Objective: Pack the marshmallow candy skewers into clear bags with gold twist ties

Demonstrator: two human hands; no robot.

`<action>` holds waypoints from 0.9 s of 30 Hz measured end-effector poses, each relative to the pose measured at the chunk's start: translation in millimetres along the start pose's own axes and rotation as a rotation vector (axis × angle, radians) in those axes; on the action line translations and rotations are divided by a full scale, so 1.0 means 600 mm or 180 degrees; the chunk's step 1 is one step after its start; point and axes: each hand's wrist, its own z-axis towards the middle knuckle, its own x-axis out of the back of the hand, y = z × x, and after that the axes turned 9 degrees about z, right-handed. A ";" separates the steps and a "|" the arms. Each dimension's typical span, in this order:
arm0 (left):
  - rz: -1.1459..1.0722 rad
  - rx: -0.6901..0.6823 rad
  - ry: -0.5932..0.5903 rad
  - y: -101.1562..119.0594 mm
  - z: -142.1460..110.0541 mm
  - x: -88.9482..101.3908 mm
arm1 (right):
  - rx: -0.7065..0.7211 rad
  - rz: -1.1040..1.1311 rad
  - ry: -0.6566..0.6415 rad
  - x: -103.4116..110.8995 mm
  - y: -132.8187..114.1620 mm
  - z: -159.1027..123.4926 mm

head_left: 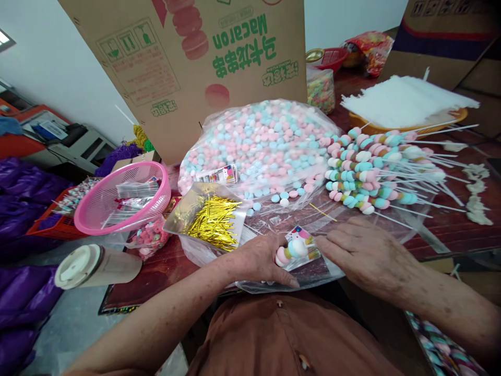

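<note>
My left hand (260, 257) is closed around a candy skewer in a small clear printed bag (298, 245), low at the centre of the table. My right hand (366, 250) lies just right of it, fingers pinched on the bag's edge. Behind the hands a big clear bag of pink, blue and white candies (258, 143) lies open. A heap of finished candy skewers (376, 164) with white sticks pointing right lies to the right of it. A clear packet of gold twist ties (213, 219) sits left of my left hand.
A pink plastic basket (121, 196) with packets stands at the left, a lidded cup (94, 265) lying on its side below it. A large Macaron carton (195, 62) stands behind. An orange tray with white bags (407, 102) sits at the back right.
</note>
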 end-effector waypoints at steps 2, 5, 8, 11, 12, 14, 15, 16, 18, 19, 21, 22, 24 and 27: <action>-0.0427 -0.0253 -0.0060 -0.015 -0.007 0.011 | -0.0086 -0.0007 -0.0036 0.001 0.007 -0.002; -0.0608 -0.0459 -0.0217 -0.035 -0.015 0.025 | -0.0113 0.0080 -0.0007 -0.003 0.013 -0.006; -0.0564 -0.0685 -0.0336 -0.041 -0.007 0.028 | -0.0040 0.0137 0.0177 -0.013 0.008 -0.005; -0.0380 -0.0864 -0.0422 -0.038 0.017 0.030 | -0.0100 0.0385 0.0266 -0.035 -0.004 -0.003; -0.0249 -0.0867 -0.0486 -0.035 0.025 0.033 | -0.0222 0.0604 0.0228 -0.046 -0.009 -0.004; 0.0189 -0.0698 -0.0538 -0.026 0.036 0.043 | -0.0714 0.1332 0.0116 -0.072 -0.019 -0.007; 0.0454 -0.0570 -0.0405 -0.022 0.038 0.049 | -0.1053 0.1783 0.0097 -0.085 -0.023 -0.008; 0.0679 -0.0476 -0.0134 -0.017 0.037 0.053 | -0.1407 0.2230 0.0119 -0.099 -0.028 -0.009; 0.0755 -0.0387 0.0919 -0.011 0.025 0.055 | -0.2016 0.2967 0.0298 -0.121 -0.034 -0.008; 0.0548 -0.0358 0.1688 -0.011 0.017 0.052 | -0.2241 0.3234 0.0423 -0.129 -0.036 -0.005; -0.0417 -0.0007 0.3504 -0.020 -0.001 0.038 | -0.2499 0.3682 0.0607 -0.139 -0.039 0.005; -0.1114 0.0282 0.4383 -0.028 -0.008 0.030 | -0.2567 0.3895 0.0656 -0.141 -0.041 0.012; -0.2747 0.0662 0.4657 -0.047 -0.016 0.016 | -0.2611 0.4290 0.0648 -0.142 -0.048 0.026; -0.4628 0.0484 0.3216 -0.068 -0.015 0.017 | -0.2603 0.4787 0.0388 -0.137 -0.066 0.046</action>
